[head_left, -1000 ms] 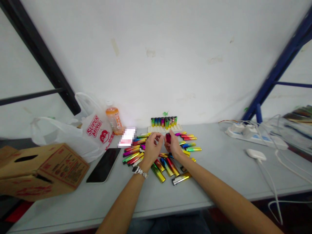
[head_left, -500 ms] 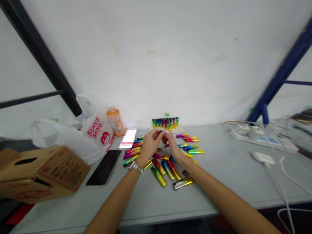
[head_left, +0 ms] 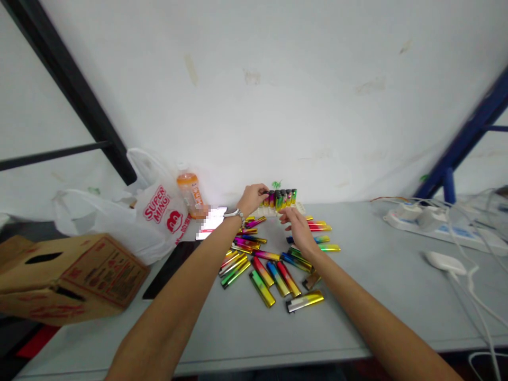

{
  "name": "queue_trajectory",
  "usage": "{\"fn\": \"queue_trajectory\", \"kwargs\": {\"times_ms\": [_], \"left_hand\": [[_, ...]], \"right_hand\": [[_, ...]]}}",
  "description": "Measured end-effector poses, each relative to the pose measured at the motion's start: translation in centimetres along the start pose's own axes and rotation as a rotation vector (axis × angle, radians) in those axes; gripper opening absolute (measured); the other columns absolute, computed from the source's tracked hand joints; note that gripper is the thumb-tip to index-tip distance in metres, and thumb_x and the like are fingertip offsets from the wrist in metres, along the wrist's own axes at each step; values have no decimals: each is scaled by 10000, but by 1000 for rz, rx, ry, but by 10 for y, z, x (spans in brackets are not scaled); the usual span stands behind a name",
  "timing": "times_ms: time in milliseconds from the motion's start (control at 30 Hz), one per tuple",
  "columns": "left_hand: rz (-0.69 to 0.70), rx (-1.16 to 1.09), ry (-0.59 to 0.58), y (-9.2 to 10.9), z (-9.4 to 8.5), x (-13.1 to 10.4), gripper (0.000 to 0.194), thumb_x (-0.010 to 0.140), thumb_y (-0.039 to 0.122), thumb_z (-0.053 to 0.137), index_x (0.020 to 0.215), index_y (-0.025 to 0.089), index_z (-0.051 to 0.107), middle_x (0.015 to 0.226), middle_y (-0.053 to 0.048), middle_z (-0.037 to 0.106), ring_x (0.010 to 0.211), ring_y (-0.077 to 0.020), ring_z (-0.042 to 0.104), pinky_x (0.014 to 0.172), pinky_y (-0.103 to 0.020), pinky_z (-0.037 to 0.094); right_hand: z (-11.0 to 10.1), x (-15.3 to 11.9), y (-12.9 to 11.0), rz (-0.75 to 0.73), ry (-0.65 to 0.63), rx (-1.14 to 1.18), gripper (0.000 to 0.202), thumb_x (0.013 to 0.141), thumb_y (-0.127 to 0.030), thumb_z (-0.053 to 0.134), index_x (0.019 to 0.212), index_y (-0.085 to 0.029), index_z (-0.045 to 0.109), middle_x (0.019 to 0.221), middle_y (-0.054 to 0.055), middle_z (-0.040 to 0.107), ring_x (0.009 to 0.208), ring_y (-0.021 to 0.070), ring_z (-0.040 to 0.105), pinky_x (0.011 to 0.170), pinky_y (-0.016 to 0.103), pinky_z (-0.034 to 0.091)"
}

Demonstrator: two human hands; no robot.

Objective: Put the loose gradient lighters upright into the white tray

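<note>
Colourful metallic lighters (head_left: 279,199) stand upright in a row on a pale perforated holder (head_left: 300,208) by the wall. My left hand (head_left: 252,198) is at the row's left end, its fingertips pinched on a lighter there that they partly hide. In front of the holder is my right hand (head_left: 297,225), fingers loosely bent and apart, with nothing visible in them. Many more lighters lie flat below and around both hands, among them a green and gold lighter (head_left: 262,289) and a silver and gold lighter (head_left: 305,301).
To the left are a cardboard box (head_left: 103,280), a white plastic bag (head_left: 130,222), an orange-capped bottle (head_left: 191,193), a lit phone (head_left: 214,219) and a dark tablet-like device (head_left: 164,272). A power strip (head_left: 444,228), white adapter (head_left: 446,262) and cables lie on the right.
My hands were together in front of the holder around a reddish-brown item. They have parted: the left has moved up to the standing row, the right slightly to the right.
</note>
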State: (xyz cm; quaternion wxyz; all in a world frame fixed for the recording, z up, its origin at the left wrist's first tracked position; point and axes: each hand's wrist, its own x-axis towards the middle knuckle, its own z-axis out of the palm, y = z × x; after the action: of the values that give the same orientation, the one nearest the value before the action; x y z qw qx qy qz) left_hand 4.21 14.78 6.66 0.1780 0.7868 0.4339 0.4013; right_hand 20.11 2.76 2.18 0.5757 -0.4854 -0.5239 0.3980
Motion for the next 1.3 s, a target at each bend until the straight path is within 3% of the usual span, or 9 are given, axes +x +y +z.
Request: {"fn": "queue_trajectory", "kwargs": {"times_ms": [267, 567, 800, 967, 1100, 1200, 1300], "left_hand": [[-20, 3, -43, -15, 6, 12, 132, 736, 131, 705, 857, 150, 754, 792, -68, 754, 767, -191, 694, 779, -321, 546], [-22, 56, -109, -22, 3, 21, 139, 755, 174, 701, 872, 138, 767, 805, -83, 765, 768, -195, 699, 781, -323, 556], [17, 150, -111, -26, 5, 14, 179, 830, 207, 645, 953, 157, 766, 889, -68, 739, 847, -194, 674, 852, -316, 524], [207, 492, -88, -22, 7, 4, 274, 934, 253, 501, 986, 155, 751, 995, -105, 596, 906, -214, 576, 866, -353, 473], [262, 676, -129, -14, 4, -3, 340, 924, 148, 444, 1151, 170, 697, 1016, -126, 554, 986, -251, 521, 866, -383, 448], [220, 688, -101, -7, 1, -10, 424, 898, 104, 452, 1282, 181, 615, 1107, -142, 546, 1019, -264, 519, 881, -406, 454], [183, 583, 15, 3, 1, -25, 395, 916, 139, 453, 1285, 159, 593, 1135, -140, 549, 1054, -267, 520, 929, -417, 461]], "right_hand": [[-6, 4, -2, -50, -24, -27, 468, 882, -584, 442, 873, -175, 669, 805, 47, 622, 800, 188, 574, 668, 293, 413], [-43, 9, -6, -174, -171, -391, 374, 926, -449, 430, 841, -177, 672, 798, 37, 641, 805, 189, 589, 762, 314, 416], [-51, 16, -3, -222, -264, -627, 285, 907, -331, 461, 846, -164, 683, 816, 51, 684, 768, 184, 584, 716, 302, 410], [-56, 19, -4, -304, -375, -835, 204, 795, -160, 544, 905, -157, 717, 886, 77, 673, 860, 196, 590, 794, 302, 421], [-59, 18, -11, -306, -502, -1073, 302, 730, -175, 619, 1008, -188, 735, 1003, 111, 656, 1016, 266, 575, 901, 366, 407], [-58, 19, -17, -254, -583, -1202, 321, 708, -212, 656, 1017, -209, 745, 1079, 122, 661, 1067, 299, 571, 917, 388, 401], [-52, 27, -20, -180, -646, -1234, 301, 692, -235, 688, 984, -212, 758, 1028, 96, 711, 1002, 283, 616, 879, 356, 416]]}}
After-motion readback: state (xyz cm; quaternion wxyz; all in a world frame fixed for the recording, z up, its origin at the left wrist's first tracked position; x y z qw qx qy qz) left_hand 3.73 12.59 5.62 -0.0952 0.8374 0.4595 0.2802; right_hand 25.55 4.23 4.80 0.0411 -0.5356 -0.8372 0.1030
